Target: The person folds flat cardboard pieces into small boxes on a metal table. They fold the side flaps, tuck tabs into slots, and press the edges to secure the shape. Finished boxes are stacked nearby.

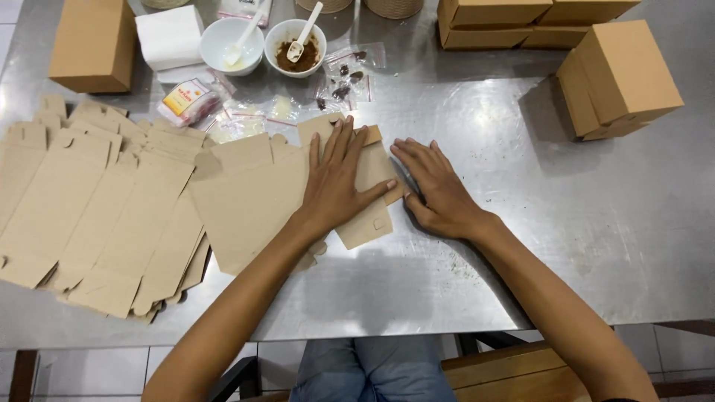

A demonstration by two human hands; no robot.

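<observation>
The left hand (337, 182) is lying palm down on a flat, unfolded brown cardboard box blank (365, 190), its forearm running in from the lower left. Its fingers are spreading wide and straight, pressing the card rather than gripping it; the thumb is pointing right across the panel. The right hand (439, 190) is resting just right of the blank, palm down, fingers extended and close together, with the fingertips touching the blank's right edge. Neither hand is closing around anything.

The blank is lying on a brushed, reflective steel table (521, 246), near the middle of the table's front half. The card is matte, thin and die-cut, with tabs and a small slot showing.

Left of the blank, a fanned stack of matching flat cardboard blanks (112, 208) is overlapping it. Behind the blank, small clear plastic sachets (346, 78) are lying, and beyond them a white round bowl holding brown powder and a white spoon (296, 46), with a second white bowl with a pale spoon (231, 46) just left of it. To the right rear of the blank, assembled brown cardboard boxes (622, 78) are standing stacked.
</observation>
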